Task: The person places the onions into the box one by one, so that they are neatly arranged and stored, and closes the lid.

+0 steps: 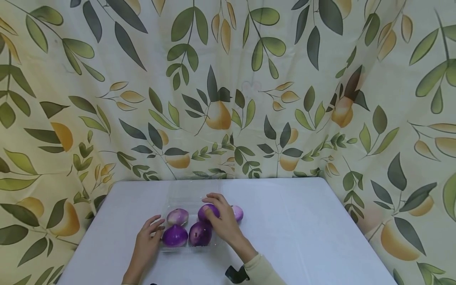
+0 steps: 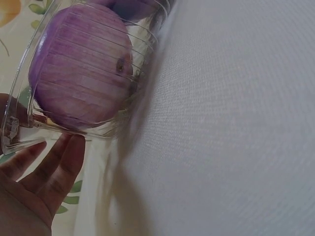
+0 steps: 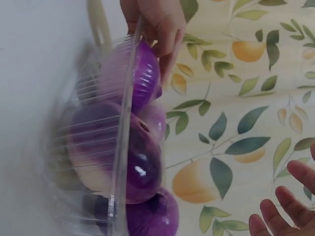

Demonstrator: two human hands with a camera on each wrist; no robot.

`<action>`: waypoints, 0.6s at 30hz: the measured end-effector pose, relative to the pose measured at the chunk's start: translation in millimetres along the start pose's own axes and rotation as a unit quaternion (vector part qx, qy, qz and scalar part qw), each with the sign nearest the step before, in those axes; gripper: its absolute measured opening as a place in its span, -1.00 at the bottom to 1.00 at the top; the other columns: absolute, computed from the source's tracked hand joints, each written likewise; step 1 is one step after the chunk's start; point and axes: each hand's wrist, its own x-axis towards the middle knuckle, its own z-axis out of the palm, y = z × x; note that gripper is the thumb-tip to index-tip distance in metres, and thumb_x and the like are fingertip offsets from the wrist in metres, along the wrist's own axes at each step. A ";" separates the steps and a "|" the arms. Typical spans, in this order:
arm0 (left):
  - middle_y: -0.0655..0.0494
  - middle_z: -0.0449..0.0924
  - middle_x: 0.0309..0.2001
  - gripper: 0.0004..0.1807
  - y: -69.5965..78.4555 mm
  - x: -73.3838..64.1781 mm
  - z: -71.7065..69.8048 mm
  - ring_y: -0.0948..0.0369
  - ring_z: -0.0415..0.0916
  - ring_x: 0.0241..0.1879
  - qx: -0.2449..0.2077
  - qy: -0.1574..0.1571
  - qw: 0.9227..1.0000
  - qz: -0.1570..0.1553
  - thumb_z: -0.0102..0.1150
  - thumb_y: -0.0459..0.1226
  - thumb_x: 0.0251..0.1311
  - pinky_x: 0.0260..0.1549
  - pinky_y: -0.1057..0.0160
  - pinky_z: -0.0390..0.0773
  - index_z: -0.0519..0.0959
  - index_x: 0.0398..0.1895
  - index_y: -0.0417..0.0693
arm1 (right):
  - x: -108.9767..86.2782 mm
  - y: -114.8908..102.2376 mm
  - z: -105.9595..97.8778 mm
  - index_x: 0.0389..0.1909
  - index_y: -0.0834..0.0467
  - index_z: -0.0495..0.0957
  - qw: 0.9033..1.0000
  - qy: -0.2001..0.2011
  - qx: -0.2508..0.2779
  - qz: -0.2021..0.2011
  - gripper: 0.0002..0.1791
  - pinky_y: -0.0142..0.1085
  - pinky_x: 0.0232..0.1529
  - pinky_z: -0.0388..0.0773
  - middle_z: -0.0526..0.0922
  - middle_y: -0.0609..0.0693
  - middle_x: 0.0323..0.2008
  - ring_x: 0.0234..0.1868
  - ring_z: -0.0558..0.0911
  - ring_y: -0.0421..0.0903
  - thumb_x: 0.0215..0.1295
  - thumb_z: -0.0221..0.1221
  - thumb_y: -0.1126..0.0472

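Onions [image 1: 175,236] in container [image 3: 124,147] | left hand [image 1: 147,239] straight-fingered against it | right hand [image 1: 225,222] spread, clearance visible only in right-wrist view

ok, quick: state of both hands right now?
Left hand: open, touching the left side of the clear container.
Right hand: open, over a purple onion; whether it touches can't be told.

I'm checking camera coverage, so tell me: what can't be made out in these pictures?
- Head view: the right hand hides the left side of the pale purple, rounded onion.
- Head view: the black object beside the cream sleeve is too dark to identify.
- Left wrist view: the top edge cuts off the farther purple onion.
- Right wrist view: the bottom edge cuts off the lowest glossy purple onion.
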 end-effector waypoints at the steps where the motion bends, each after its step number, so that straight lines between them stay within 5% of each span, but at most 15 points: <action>1: -0.07 0.37 0.36 -0.60 0.1 0.0 0.0 -0.04 0.61 0.06 0.001 0.001 1.000 0.001 -0.01 -0.49 0.27 -0.28 0.53 0.62 0.54 0.17 -0.30 | -0.6 -1.4 -1.2 0.06 0.06 0.62 1.000 0.000 0.002 -0.004 -0.69 0.01 0.33 0.42 0.52 -0.04 0.19 0.29 0.50 -0.03 0.32 0.14 0.22; 18: -0.06 0.40 0.33 -0.60 3.1 -1.9 -0.6 -0.05 0.61 0.05 0.001 0.003 1.000 0.007 -0.01 -0.49 0.27 -0.27 0.52 0.63 0.54 0.16 -0.29 | -6.2 -11.7 -20.9 0.08 0.03 0.60 0.999 0.017 -0.001 -0.048 -0.71 0.00 0.30 0.45 0.52 -0.05 0.19 0.28 0.51 0.01 0.37 0.15 0.20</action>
